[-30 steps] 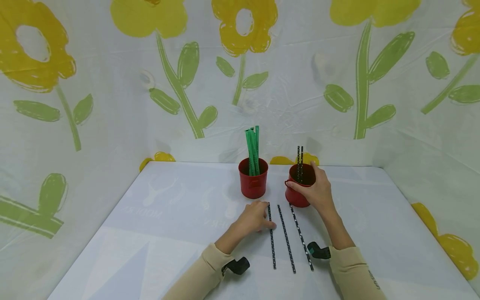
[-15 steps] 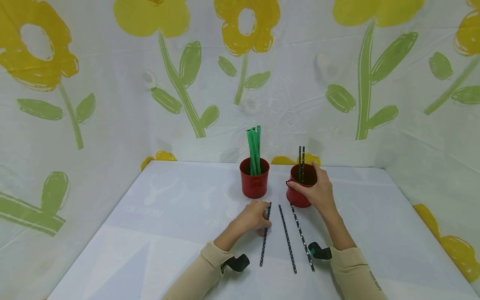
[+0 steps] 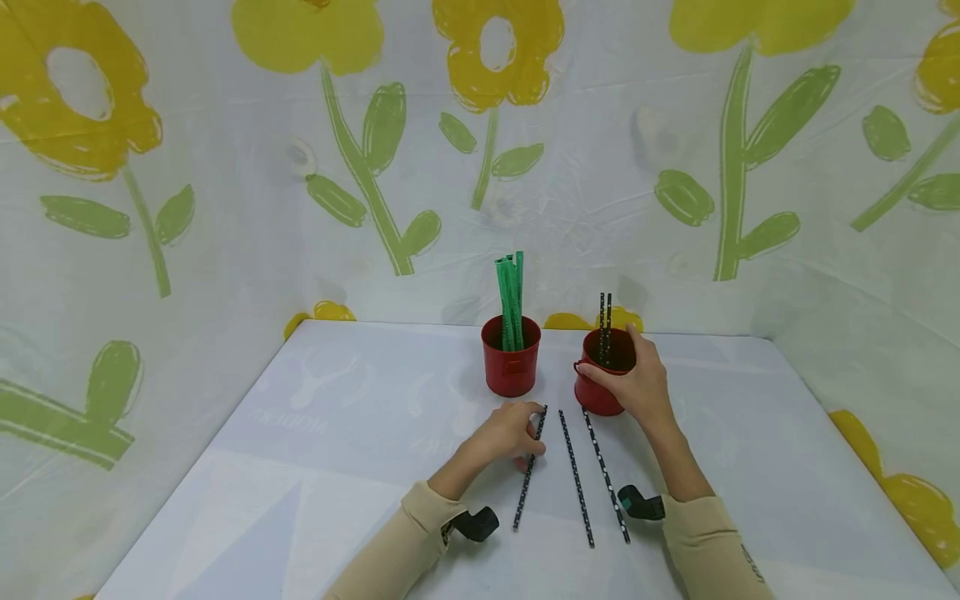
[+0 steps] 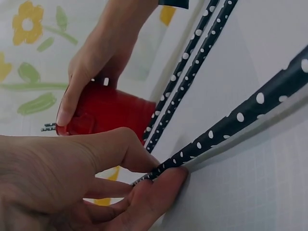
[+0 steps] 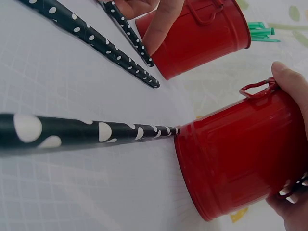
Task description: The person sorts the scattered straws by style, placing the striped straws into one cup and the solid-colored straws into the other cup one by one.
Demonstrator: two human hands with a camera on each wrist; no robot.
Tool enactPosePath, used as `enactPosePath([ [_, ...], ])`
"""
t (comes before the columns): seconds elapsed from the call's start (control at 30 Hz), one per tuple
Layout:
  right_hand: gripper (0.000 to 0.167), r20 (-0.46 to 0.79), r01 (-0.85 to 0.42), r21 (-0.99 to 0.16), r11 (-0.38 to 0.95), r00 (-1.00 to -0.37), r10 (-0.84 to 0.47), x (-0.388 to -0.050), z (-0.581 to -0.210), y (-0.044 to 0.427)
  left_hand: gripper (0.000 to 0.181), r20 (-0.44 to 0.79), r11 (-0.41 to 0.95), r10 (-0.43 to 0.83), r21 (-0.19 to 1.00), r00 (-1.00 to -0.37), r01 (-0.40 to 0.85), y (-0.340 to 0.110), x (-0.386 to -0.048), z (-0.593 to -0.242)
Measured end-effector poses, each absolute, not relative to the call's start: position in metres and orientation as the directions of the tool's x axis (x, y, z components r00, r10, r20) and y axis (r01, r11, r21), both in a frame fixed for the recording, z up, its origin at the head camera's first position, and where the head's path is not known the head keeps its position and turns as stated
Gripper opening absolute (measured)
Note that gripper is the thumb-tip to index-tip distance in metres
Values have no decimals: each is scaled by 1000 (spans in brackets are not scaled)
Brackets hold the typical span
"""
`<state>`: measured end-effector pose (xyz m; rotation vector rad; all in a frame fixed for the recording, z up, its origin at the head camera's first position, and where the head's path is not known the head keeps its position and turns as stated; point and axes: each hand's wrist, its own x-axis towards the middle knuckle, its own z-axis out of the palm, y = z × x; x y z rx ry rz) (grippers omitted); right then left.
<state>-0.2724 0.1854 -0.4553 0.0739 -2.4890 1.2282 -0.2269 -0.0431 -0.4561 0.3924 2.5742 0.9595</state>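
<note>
My left hand [image 3: 504, 435] pinches a black paper straw with white dots [image 3: 528, 483] near its far end, between thumb and fingers, as the left wrist view [image 4: 240, 117] confirms. The straw slants toward me, close over the white table; whether its near end touches the surface I cannot tell. With my right hand [image 3: 643, 385] I grip a small red bucket [image 3: 597, 400] across its rim, thumb by the handle. Two dotted black straws [image 3: 602, 315] stand upright inside it. Two more, a middle straw [image 3: 576, 479] and a right straw [image 3: 606, 475], lie on the table between my hands.
Another red bucket [image 3: 510, 375] stands left of the gripped one, with several green straws [image 3: 509, 292] in it. The white table [image 3: 300, 467] ends at a flower-printed curtain [image 3: 570, 208] behind the buckets. Wrist cameras sit at both cuffs.
My left hand has taken the leftmost straw between its fingers, and the straw's near end has swung left. The right hand stays on its bucket. The view has shifted slightly.
</note>
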Motion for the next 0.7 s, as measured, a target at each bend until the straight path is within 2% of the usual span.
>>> enactPosePath([
  [0.43, 104, 350, -207, -751, 627, -930, 112, -272, -456, 186, 64, -252, 686, 404, 719, -880, 110, -46, -231, -458],
  [0.7, 103, 355, -210, -753, 623, -928, 115, -271, -455, 185, 54, -190, 540, 467, 835, -863, 108, -49, -234, -458],
])
